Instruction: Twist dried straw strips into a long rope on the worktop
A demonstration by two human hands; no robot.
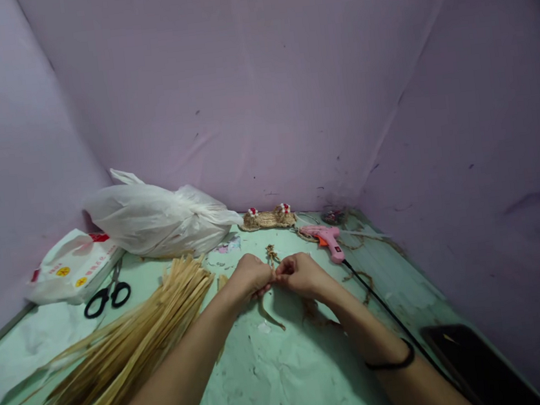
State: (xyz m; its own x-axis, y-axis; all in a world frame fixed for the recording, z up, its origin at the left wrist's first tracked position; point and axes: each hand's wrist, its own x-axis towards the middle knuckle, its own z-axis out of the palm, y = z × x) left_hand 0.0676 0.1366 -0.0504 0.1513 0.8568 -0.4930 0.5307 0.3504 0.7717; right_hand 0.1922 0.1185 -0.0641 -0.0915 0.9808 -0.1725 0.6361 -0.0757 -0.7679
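My left hand (253,274) and my right hand (300,274) meet over the middle of the table, both with closed fingers. Between the fingertips they pinch a small piece of dried plant fibre (271,253), whose frayed, knotted top sticks up beyond the hands. A curved strip of dried leaf (272,315) hangs below my left hand. The exact grip is partly hidden by the fingers. Left of my left forearm lies a large bundle of dried straw-coloured strips (140,347). A dark band circles my right wrist.
A pink glue gun (329,240) with a black cord lies to the right, near twisted cord pieces (364,283). At the back are a woven item with red-and-white beads (268,219) and a white plastic bag (155,219). Scissors (110,297), a tissue pack (75,267) and a phone-like black slab (478,361) lie around.
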